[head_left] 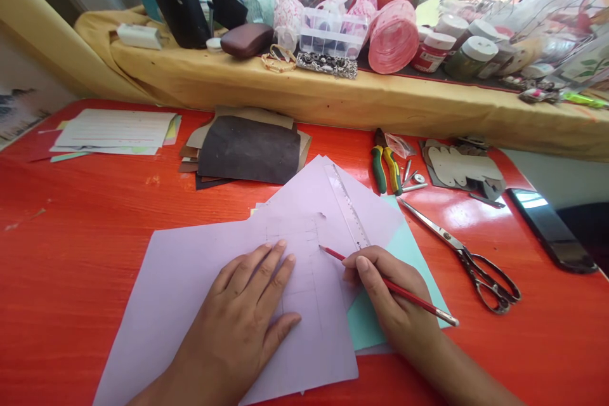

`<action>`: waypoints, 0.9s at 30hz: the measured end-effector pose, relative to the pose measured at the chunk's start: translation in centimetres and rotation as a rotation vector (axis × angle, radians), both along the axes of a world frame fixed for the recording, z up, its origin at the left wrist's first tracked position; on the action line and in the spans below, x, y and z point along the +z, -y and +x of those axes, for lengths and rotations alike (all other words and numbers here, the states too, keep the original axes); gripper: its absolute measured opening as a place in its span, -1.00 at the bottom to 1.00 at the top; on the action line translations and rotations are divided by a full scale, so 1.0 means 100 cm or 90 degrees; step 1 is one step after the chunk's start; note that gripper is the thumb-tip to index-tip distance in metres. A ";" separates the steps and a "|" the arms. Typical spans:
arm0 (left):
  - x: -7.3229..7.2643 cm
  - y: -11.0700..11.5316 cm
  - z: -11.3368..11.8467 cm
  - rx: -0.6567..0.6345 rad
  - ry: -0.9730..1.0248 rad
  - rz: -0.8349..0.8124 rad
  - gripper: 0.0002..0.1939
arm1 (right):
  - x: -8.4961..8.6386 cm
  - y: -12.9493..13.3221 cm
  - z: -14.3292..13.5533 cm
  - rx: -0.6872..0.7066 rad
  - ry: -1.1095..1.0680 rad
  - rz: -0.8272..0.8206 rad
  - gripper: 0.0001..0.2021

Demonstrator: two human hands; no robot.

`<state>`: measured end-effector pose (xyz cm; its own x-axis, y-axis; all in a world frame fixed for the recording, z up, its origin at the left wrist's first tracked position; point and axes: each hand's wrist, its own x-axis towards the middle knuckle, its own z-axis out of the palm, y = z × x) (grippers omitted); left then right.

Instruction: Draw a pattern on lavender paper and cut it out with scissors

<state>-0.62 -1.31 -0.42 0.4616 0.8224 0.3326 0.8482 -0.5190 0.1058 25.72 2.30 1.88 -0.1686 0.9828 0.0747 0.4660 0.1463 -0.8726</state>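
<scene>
My left hand (pixel 242 311) lies flat on a lilac sheet of paper (pixel 162 285), fingers spread and nothing in it. Faint pencil lines run across the sheet beside its fingertips. In my right hand (pixel 399 298) is a red pencil (pixel 409 295), pinched between thumb and fingers, its tip at the drawn lines on the right part of the sheet. A clear ruler (pixel 346 206) rests on another lilac sheet just beyond my right hand. Under that lies a mint green sheet (pixel 413 254), partly covered by my right hand.
Scissors (pixel 464 254) lie right of the papers, with a phone (pixel 552 228) farther right. Pliers (pixel 386 165), small metal pieces and grey cutouts (pixel 466 165) sit behind. Dark sheets (pixel 250 149) and lined cards (pixel 111 130) are at the back left. A cloth-covered ledge (pixel 214 85) holds jars and boxes.
</scene>
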 end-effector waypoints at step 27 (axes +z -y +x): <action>0.001 0.000 0.004 0.013 0.026 0.002 -0.45 | 0.004 -0.001 -0.001 0.020 -0.003 0.025 -0.70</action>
